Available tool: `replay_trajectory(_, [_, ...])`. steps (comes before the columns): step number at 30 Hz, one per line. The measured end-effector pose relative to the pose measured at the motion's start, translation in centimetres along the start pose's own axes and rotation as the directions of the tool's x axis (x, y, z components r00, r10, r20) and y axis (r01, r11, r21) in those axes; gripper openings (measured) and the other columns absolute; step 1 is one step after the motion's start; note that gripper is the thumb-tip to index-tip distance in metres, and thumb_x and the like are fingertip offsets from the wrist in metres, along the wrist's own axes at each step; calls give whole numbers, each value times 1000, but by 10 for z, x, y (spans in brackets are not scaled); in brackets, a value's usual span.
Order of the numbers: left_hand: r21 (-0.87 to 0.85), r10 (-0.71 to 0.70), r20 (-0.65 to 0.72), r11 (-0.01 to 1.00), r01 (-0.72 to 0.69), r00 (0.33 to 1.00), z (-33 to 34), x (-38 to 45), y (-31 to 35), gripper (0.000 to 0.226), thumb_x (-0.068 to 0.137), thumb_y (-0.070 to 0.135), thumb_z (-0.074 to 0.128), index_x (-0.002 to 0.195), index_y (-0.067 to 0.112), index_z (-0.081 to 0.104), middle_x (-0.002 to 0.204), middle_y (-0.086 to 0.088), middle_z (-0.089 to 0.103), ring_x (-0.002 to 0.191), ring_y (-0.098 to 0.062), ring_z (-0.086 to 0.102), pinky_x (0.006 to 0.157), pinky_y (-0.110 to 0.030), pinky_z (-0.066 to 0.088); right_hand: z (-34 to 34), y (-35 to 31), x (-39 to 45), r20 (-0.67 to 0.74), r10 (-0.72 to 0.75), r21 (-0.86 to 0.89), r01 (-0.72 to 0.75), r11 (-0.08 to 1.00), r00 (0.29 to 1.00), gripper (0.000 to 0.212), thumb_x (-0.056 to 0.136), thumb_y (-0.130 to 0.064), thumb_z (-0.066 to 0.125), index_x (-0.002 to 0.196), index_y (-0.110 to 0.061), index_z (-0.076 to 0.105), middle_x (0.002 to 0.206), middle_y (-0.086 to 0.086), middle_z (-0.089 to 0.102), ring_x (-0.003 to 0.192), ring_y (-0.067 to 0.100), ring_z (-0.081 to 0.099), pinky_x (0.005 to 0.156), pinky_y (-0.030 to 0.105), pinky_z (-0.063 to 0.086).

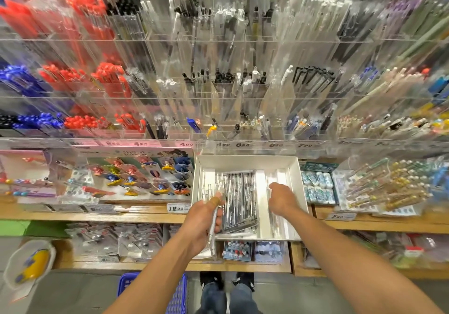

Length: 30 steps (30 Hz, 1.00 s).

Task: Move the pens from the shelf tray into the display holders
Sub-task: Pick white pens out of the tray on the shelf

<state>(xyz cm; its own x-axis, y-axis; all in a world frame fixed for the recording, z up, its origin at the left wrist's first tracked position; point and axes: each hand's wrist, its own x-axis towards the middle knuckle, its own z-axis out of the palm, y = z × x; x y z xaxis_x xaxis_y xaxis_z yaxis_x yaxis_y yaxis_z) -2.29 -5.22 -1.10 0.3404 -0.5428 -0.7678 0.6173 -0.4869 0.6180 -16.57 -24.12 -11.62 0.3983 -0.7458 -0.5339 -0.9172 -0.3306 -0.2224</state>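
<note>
Left hand [202, 219] grips clear pens [213, 226]; right hand [281, 198], fingers curled, reaches into the tray [297, 192], many pens left.

Bright even light, motion blur, wide-angle bending at edges

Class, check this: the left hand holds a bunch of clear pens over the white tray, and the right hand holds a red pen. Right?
Not quite. The head view shows the right hand reaching into the tray with no red pen. The left hand does hold the clear pens.
</note>
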Motion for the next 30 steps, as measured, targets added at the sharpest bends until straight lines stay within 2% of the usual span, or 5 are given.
replay_trajectory(8, [-41, -1, -43, 999, 0, 999, -7, -2, -2, 25, 101, 30, 54, 100, 6, 60, 66, 0, 53, 53, -11, 44, 49, -22, 39, 4, -6, 15, 20, -41, -269, 44, 962, 999, 34, 87, 9, 50, 116, -4, 59, 117, 10, 59, 100, 28, 65, 81, 33, 54])
replay_trajectory(12, [-32, 5, -60, 999, -7, 998, -8, -2, -1, 26, 101, 31, 53, 100, 6, 61, 68, -1, 54, 56, -12, 46, 52, -23, 41, 6, -8, 9, -3, -55, -311, 51, 949, 998, 37, 89, 9, 47, 124, -2, 56, 141, 11, 42, 97, 26, 64, 73, 33, 48])
replay_trajectory(15, [-25, 11, -67, 1000, -13, 998, -8, -2, 1, 26, 101, 30, 53, 102, 6, 60, 69, -1, 54, 57, -12, 45, 54, -24, 40, 6, -4, 8, 15, -81, -302, 82, 950, 997, 39, 88, 11, 50, 124, -3, 52, 141, 10, 34, 91, 25, 62, 69, 32, 45])
replay_trajectory(22, [-17, 34, -68, 999, -36, 997, -2, 0, 4, 26, 100, 32, 54, 101, 7, 60, 71, -1, 52, 58, -13, 44, 54, -25, 38, -14, 9, 13, 118, -183, -34, 188, 982, 976, 27, 90, 4, 43, 109, -12, 50, 115, 8, 54, 98, 24, 57, 86, 39, 50])
replay_trajectory(30, [-16, 40, -57, 999, -41, 998, 11, -1, 1, 25, 100, 31, 55, 101, 7, 61, 69, -2, 54, 56, -13, 45, 54, -26, 38, -21, 9, -10, 301, -236, 281, 150, 948, 924, 10, 98, -13, 54, 106, -16, 50, 93, 0, 60, 75, 10, 61, 58, 19, 44])
